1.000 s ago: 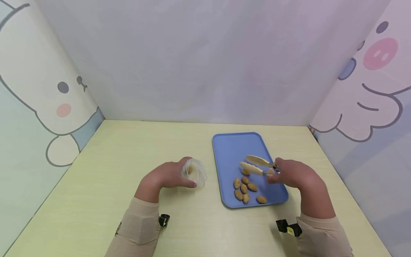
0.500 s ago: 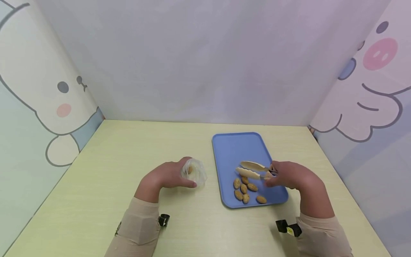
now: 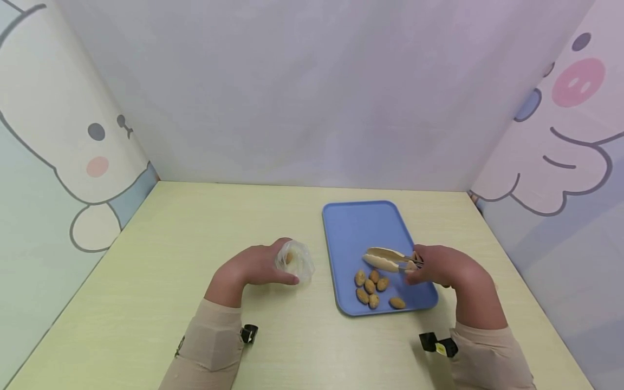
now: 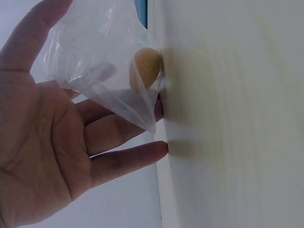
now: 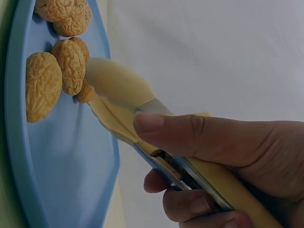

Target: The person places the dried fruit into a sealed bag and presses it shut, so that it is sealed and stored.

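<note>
My left hand (image 3: 258,265) holds a clear plastic bag (image 3: 303,264) between thumb and fingers, left of the blue tray (image 3: 356,225). Inside the bag lies a wrinkled tan oval piece (image 4: 145,67), and two fingertips touch the tabletop. My right hand (image 3: 443,264) grips metal food tongs (image 3: 382,263) with cream-coloured tips over the tray. The tong tips are close together, near a small cluster of similar wrinkled pieces (image 3: 370,286). One piece (image 5: 85,93) shows right at the tips; whether they pinch it, I cannot tell.
One loose piece (image 3: 397,303) lies apart near the tray's front edge. The tray sits on a pale yellow table (image 3: 234,211). A grey back wall (image 3: 312,108) and side walls with cartoon animals enclose the table.
The tongs came down and left over the tray, then shifted slightly right as their tips drew together. A couple of pieces beside them moved a little. The left hand stayed still.
</note>
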Available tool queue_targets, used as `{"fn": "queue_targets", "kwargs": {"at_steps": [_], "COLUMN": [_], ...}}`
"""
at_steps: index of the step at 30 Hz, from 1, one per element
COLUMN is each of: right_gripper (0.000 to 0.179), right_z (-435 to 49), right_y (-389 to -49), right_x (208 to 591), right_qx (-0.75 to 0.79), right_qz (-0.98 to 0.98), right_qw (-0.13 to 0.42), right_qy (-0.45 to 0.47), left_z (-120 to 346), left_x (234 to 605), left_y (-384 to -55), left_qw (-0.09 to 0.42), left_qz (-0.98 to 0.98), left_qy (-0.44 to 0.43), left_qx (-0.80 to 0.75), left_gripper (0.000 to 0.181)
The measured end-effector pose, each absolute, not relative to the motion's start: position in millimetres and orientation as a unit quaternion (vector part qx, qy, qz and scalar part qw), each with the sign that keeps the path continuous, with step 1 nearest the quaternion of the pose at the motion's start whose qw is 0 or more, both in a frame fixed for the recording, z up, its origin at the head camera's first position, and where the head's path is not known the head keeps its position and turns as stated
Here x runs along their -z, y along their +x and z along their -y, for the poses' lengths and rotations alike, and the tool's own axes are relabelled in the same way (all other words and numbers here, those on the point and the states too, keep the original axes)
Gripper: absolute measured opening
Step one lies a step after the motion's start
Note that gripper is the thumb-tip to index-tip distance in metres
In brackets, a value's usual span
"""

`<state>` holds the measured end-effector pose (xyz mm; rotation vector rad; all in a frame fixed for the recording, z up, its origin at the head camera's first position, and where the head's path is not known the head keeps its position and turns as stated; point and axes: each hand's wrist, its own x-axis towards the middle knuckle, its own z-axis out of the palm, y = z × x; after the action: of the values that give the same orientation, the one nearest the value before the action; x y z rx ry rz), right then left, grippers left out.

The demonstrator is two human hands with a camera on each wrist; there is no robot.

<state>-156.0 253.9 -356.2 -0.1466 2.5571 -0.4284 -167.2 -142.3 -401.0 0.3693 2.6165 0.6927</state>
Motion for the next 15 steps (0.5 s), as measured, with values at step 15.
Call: {"fn": "queue_targets", "kwargs": {"at_steps": [15], "right_gripper": [0.059], "right_z": [-251.4], "right_y": [-165.0], "right_x": [360.8], "right_qx": [0.103], "right_qz": [-0.967], "right_qw": [0.21], "right_qy": [-0.103], "left_z": [142.0], "left_x": [400.8], "left_y": [-167.1], "left_qw": [0.204], "left_qz": [-0.938], "left_qy": [0.128], "left_qx": [-0.249], "left_gripper": [0.087]}}
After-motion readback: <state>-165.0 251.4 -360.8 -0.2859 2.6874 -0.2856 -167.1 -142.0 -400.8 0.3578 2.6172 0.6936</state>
